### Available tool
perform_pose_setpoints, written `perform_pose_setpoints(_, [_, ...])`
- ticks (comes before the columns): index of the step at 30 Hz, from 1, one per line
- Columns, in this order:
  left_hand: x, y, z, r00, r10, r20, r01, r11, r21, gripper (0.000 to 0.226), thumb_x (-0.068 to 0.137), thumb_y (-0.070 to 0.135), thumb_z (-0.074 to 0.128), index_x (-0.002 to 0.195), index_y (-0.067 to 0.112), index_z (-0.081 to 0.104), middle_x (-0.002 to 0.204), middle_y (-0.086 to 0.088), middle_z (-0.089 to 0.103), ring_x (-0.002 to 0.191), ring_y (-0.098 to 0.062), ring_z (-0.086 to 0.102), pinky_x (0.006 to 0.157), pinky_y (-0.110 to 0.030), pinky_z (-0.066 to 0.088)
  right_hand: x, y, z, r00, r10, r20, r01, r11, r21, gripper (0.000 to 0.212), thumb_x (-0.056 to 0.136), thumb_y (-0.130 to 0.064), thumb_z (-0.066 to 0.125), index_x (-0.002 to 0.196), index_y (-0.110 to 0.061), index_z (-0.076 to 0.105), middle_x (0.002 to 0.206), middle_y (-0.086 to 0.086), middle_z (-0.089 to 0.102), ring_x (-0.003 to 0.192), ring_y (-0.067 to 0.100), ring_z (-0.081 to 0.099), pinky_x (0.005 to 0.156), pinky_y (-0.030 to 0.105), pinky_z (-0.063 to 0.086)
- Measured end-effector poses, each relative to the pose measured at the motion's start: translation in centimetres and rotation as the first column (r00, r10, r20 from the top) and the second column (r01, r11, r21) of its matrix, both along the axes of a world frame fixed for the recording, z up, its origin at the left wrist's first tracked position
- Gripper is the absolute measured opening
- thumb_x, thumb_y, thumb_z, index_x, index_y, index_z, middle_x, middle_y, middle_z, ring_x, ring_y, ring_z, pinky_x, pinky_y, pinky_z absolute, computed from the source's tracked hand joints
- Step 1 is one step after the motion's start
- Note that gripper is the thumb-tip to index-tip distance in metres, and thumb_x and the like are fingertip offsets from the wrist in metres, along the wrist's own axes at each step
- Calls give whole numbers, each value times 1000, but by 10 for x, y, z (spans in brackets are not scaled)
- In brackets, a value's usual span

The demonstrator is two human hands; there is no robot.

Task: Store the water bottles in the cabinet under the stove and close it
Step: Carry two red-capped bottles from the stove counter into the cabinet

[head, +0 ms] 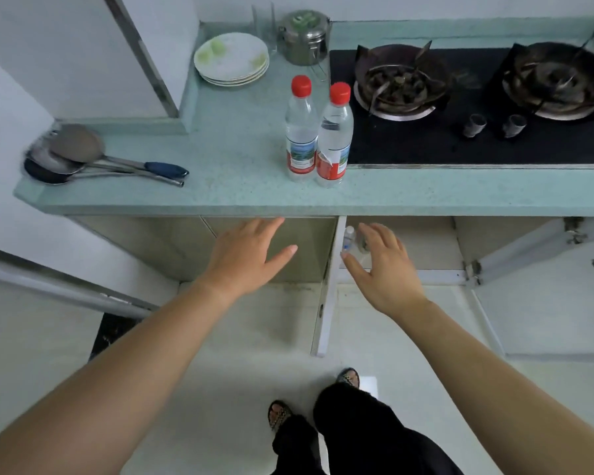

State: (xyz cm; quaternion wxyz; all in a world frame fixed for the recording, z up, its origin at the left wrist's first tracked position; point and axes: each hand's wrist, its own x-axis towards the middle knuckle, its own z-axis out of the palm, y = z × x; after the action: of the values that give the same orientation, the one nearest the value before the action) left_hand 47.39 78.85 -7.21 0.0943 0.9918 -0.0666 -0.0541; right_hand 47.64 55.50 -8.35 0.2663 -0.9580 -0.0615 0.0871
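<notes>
On the pale green countertop (pixel 220 159), at 12 o'clock from both empty, open-fingered hands, 2 red-capped clear plastic water bottles (pixel 318 132) stand touching; probably full, heavy, slick, best gripped mid-body.

Stacked plates (pixel 231 59) and a steel container (pixel 305 36) sit far beyond both hands; ladles (pixel 83 159) lie left of them.

Pale green countertop (pixel 220 159), white tiled floor (pixel 240 337), white walls (pixel 66 46)
</notes>
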Motion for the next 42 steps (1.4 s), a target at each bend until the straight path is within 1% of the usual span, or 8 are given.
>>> perform_pose_setpoints(9, [62,24,-27,996,56,-63,-50,995,84,60,90,58,33,138,24,37,136,-4,49,124,-24,47,92,-42,45,82,24,-5,998,-46,44,44,998,50,65,92,-47,42,145,-16,21,153,5,22,139,24,23,109,47,33])
perform_pose_setpoints(15, [109,30,-47,986,164,-10,-164,986,5,57,92,49,36,140,18,34,138,-9,47,126,-29,44,96,-47,42,124,22,-4,988,-132,83,123,987,108,65,93,-43,45,145,-15,19,153,5,22,138,25,25,107,41,32])
perform_pose_setpoints(27, [191,45,-119,998,60,-30,-59,998,17,58,89,49,33,137,16,38,146,-15,35,136,-36,30,102,-53,36,164,60,-37,933,-286,219,231,941,249,80,89,-40,53,148,-16,5,152,10,15,138,25,27,98,42,46])
perform_pose_setpoints(31, [206,63,-137,999,-22,-26,23,1000,12,63,84,53,29,137,21,41,150,-14,32,137,-35,28,106,-53,25,179,81,-50,899,-367,238,278,899,339,80,89,-34,60,146,-11,9,150,9,23,134,17,34,95,27,44])
perform_pose_setpoints(34, [207,69,-143,999,-38,-11,38,999,-4,61,84,51,30,137,24,41,149,-11,33,136,-32,29,108,-50,22,189,95,-51,874,-447,190,326,830,453,83,87,-22,65,145,-4,10,148,3,27,119,-15,35,90,1,34])
perform_pose_setpoints(36, [208,68,-142,1000,-20,-10,20,1000,-16,60,83,49,33,136,23,42,148,-11,34,135,-32,30,108,-51,23,192,101,-56,855,-478,198,339,806,485,83,86,-14,66,143,2,9,140,-3,24,111,-20,33,80,-7,30])
perform_pose_setpoints(39, [208,68,-140,999,-43,-15,43,999,-10,60,82,48,34,136,23,41,148,-11,34,135,-32,30,106,-52,24,196,108,-64,832,-515,206,344,771,535,82,87,-11,63,143,0,4,140,-5,22,123,-1,37,92,1,34])
perform_pose_setpoints(42, [210,70,-140,999,-45,-27,45,999,-9,59,82,48,35,136,24,39,147,-10,35,135,-31,28,105,-52,23,201,112,-64,823,-520,229,330,766,551,77,90,-14,58,141,-14,0,144,1,24,131,16,39,102,24,40])
